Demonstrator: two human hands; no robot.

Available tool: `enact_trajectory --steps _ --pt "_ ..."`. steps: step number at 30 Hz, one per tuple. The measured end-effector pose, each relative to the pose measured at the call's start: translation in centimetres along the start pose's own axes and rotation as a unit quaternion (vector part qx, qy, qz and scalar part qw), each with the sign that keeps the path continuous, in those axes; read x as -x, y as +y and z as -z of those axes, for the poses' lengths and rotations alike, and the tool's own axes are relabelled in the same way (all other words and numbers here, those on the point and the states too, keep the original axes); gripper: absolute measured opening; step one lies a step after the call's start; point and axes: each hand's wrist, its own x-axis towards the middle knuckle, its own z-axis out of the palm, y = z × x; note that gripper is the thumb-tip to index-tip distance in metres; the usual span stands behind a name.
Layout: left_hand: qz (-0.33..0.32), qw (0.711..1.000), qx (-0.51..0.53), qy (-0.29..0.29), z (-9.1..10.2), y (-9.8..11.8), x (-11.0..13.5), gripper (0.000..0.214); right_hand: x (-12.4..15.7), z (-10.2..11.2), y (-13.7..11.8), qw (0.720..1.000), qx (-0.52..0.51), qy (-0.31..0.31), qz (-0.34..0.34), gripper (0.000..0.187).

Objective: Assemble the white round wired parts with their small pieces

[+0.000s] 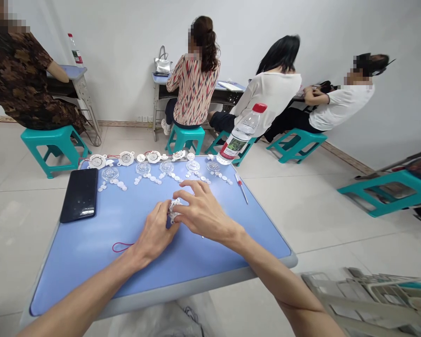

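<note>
A small round white plastic part (174,209) is held just above the blue table, partly hidden by my fingers. My left hand (156,232) is closed around its left side, thumb beneath. From the right, my right hand (204,210) bends over the same part, its thumb and a finger against it and the other fingers arched above. A thin red cord loop (121,245) shows by my left wrist. Beyond my hands are rows of pieces: white round housings (126,158) with red wires, clear discs (166,167) and clusters of small white pieces (148,179).
A black phone (79,195) lies at the table's left edge. A red-capped water bottle (239,136) stands at the far right corner, near a slim pen-like tool (242,188). Several people sit on teal stools (52,140) at desks along the wall.
</note>
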Motion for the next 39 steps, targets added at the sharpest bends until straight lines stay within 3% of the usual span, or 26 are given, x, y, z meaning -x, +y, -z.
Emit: enact_trajectory --steps 20,39 --pt "-0.006 1.000 0.003 0.005 -0.02 -0.11 0.11 0.031 -0.04 0.52 -0.26 0.998 -0.030 -0.039 -0.028 0.014" --pt "-0.008 1.000 0.009 0.011 -0.16 -0.15 0.05 0.031 -0.16 0.14 -0.28 0.999 -0.012 -0.052 -0.003 0.013"
